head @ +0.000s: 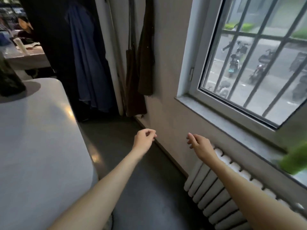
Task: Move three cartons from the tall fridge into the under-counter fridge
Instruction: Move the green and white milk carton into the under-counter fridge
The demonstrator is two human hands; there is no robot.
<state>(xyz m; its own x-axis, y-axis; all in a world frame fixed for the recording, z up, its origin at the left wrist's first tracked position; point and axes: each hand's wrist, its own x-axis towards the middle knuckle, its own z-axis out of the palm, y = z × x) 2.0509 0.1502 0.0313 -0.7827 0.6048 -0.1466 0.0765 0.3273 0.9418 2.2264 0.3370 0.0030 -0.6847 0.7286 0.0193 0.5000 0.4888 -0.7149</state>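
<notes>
Both bare forearms reach forward over a strip of dark floor (132, 171) that runs between a white rounded counter (38, 146) on the left and the wall with a white radiator (214, 193) on the right. Left hand (144, 138) hangs in the air with fingers loosely curled, holding nothing. Right hand (197, 145) is also empty, fingers relaxed and slightly bent, above the radiator's far end. Neither hand touches anything. Ahead, the floor strip narrows toward a blue curtain (88, 63) and a brown garment (141, 63) hanging on the wall. A barred window (259, 60) sits above the sill (224, 118). No cartons or fridges can be made out.
</notes>
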